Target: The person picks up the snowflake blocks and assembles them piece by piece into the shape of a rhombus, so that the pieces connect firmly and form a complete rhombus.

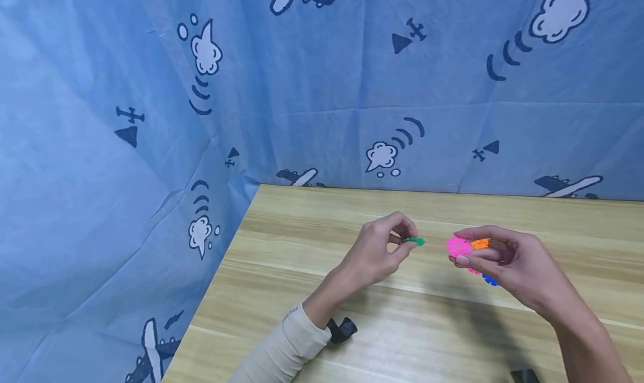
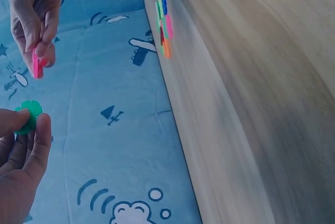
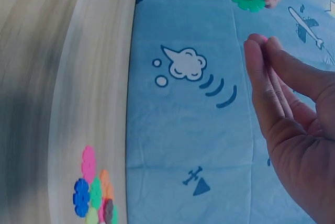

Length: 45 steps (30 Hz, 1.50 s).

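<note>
Between thumb and fingers, my left hand point(image 1: 369, 254) pinches a green snowflake disc point(image 1: 419, 241), seen nearly edge-on in the head view. In the left wrist view, that green disc point(image 2: 32, 113) shows its notched, flower-like edge. To its right, my right hand point(image 1: 525, 268) pinches a pink snowflake disc point(image 1: 459, 246), its face turned to the head camera. A small gap separates the two discs, both held up over the table. Most of the pink disc point(image 3: 264, 39) is hidden by the fingertips in the right wrist view.
Several loose snowflake discs point(image 3: 96, 192) in pink, blue, green, orange and brown lie bunched on the wooden table point(image 1: 282, 232), partly behind my right hand in the head view. A blue printed cloth point(image 1: 312, 75) hangs along the table's back and left edges. A black object point(image 1: 343, 330) sits by my left wrist.
</note>
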Tool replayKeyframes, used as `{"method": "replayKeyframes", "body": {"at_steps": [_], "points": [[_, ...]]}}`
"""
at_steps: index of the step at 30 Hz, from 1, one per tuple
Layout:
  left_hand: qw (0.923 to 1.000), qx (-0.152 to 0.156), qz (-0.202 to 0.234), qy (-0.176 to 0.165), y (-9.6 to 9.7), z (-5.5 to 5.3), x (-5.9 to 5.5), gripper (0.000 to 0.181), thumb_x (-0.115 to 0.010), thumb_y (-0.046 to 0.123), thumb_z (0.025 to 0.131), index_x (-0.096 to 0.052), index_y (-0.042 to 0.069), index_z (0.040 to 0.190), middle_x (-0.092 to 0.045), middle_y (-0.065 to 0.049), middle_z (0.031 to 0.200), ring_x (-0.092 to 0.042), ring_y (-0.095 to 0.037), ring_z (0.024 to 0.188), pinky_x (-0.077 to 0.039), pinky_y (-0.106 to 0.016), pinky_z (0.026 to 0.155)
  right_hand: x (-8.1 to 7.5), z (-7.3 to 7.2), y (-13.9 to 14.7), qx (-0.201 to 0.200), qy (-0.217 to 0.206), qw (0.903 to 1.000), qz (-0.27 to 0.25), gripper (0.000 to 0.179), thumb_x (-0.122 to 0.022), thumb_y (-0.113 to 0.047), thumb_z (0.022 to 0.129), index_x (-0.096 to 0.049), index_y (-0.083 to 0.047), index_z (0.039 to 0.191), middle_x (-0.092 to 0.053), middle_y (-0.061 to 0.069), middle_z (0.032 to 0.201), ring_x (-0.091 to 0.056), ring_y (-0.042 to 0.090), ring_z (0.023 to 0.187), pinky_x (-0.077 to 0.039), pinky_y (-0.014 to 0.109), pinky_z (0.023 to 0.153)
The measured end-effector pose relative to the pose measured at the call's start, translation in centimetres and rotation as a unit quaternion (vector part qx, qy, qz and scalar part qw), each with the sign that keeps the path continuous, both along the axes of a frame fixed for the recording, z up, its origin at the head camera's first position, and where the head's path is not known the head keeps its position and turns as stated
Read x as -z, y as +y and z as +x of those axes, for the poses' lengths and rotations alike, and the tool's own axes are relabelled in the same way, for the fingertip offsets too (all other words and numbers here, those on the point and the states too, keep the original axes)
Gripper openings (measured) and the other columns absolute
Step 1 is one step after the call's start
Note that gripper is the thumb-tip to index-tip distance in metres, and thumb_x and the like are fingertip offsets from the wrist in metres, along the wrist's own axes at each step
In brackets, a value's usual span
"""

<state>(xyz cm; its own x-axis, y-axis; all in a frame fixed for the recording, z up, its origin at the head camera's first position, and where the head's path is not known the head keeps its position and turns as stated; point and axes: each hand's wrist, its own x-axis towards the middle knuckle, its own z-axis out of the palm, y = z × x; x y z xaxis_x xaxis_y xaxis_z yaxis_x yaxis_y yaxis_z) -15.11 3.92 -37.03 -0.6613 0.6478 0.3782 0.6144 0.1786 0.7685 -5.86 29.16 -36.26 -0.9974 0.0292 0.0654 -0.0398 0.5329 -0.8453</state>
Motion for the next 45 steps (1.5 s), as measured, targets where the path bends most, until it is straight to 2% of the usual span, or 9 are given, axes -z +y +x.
{"method": "replayKeyframes", "body": {"at_steps": [4, 8, 12, 17, 25, 32, 36, 41, 45], "points": [[0.9999, 0.006, 0.005, 0.012, 0.0, 0.2, -0.3, 0.013, -0.073, -0.003, 0.099, -0.064, 0.001, 0.107, -0.074, -0.012, 0.103, -0.072, -0.010, 0.093, -0.056, -0.007, 0.086, -0.2, 0.1, -0.6, 0.000, 0.014, 0.9999, -0.008, 0.043, -0.086, -0.007, 0.091, -0.072, -0.012, 0.131, -0.083, -0.013, 0.096, -0.078, -0.003, 0.089, -0.048, 0.023, 0.060], [0.9998, 0.013, 0.008, 0.015, -0.1, 0.4, -0.5, 0.013, -0.073, -0.004, 0.099, -0.064, 0.001, 0.107, -0.073, -0.011, 0.102, -0.072, -0.011, 0.093, -0.056, -0.007, 0.086, -0.4, 0.0, -1.3, -0.014, 0.022, 0.9994, -0.024, 0.042, -0.084, -0.004, 0.092, -0.072, -0.009, 0.132, -0.084, -0.008, 0.098, -0.079, -0.002, 0.093, -0.051, 0.017, 0.068], [0.9995, 0.020, 0.008, 0.022, 0.0, 0.7, -0.6, 0.013, -0.073, -0.004, 0.099, -0.064, 0.000, 0.108, -0.073, -0.012, 0.103, -0.072, -0.012, 0.093, -0.056, -0.007, 0.086, -0.6, 0.2, -2.1, -0.016, 0.018, 0.9996, -0.017, 0.042, -0.084, -0.008, 0.093, -0.072, -0.009, 0.133, -0.085, -0.003, 0.099, -0.079, -0.002, 0.095, -0.056, 0.015, 0.076], [0.9986, 0.029, 0.001, 0.045, 0.1, 1.0, -0.7, 0.013, -0.073, -0.003, 0.099, -0.064, 0.000, 0.109, -0.074, -0.012, 0.104, -0.072, -0.013, 0.093, -0.055, -0.005, 0.087, -0.6, 0.4, -2.4, -0.021, 0.033, 0.9991, -0.016, 0.041, -0.084, -0.008, 0.093, -0.072, -0.009, 0.133, -0.084, -0.007, 0.104, -0.080, 0.002, 0.096, -0.059, 0.015, 0.079], [0.9944, 0.025, -0.011, 0.102, 0.2, 1.3, -0.9, 0.010, -0.072, -0.003, 0.100, -0.069, 0.002, 0.108, -0.073, -0.009, 0.102, -0.068, -0.012, 0.089, -0.050, -0.004, 0.085, 0.0, 0.3, -2.7, -0.055, 0.067, 0.9948, -0.052, 0.038, -0.080, 0.005, 0.092, -0.072, 0.000, 0.128, -0.079, -0.015, 0.118, -0.081, 0.015, 0.079, -0.062, 0.020, 0.081], [0.9907, 0.020, -0.018, 0.133, 0.2, 1.5, -0.9, 0.010, -0.073, -0.002, 0.099, -0.072, 0.004, 0.107, -0.075, -0.007, 0.103, -0.065, -0.011, 0.088, -0.047, -0.003, 0.080, 0.1, 0.3, -2.9, -0.043, 0.049, 0.9954, -0.070, 0.038, -0.081, 0.003, 0.091, -0.072, 0.004, 0.128, -0.079, -0.017, 0.118, -0.083, 0.018, 0.083, -0.064, 0.023, 0.082], [0.9892, 0.019, -0.009, 0.145, 0.2, 1.7, -0.9, 0.010, -0.074, -0.003, 0.098, -0.073, 0.003, 0.105, -0.076, -0.008, 0.101, -0.065, -0.013, 0.088, -0.047, -0.004, 0.079, 0.1, 0.5, -2.9, -0.029, 0.036, 0.9972, -0.060, 0.038, -0.083, -0.001, 0.091, -0.074, 0.002, 0.128, -0.082, -0.015, 0.112, -0.083, 0.021, 0.081, -0.061, 0.016, 0.084], [0.9877, 0.011, -0.006, 0.156, 0.1, 1.9, -0.8, 0.010, -0.076, -0.004, 0.095, -0.074, 0.002, 0.103, -0.077, -0.008, 0.100, -0.071, -0.015, 0.091, -0.050, -0.003, 0.083, 0.2, 0.5, -3.3, -0.041, 0.042, 0.9956, -0.073, 0.036, -0.082, 0.002, 0.091, -0.074, 0.006, 0.125, -0.082, -0.011, 0.111, -0.083, 0.021, 0.084, -0.064, 0.021, 0.084], [0.9881, 0.004, -0.002, 0.154, 0.0, 2.0, -0.9, 0.009, -0.077, -0.005, 0.094, -0.075, 0.002, 0.101, -0.077, -0.008, 0.098, -0.071, -0.015, 0.087, -0.050, -0.002, 0.079, 0.2, 0.5, -3.5, -0.047, 0.042, 0.9947, -0.081, 0.034, -0.082, 0.002, 0.091, -0.074, 0.008, 0.123, -0.082, -0.011, 0.110, -0.083, 0.021, 0.084, -0.065, 0.023, 0.084]]}}
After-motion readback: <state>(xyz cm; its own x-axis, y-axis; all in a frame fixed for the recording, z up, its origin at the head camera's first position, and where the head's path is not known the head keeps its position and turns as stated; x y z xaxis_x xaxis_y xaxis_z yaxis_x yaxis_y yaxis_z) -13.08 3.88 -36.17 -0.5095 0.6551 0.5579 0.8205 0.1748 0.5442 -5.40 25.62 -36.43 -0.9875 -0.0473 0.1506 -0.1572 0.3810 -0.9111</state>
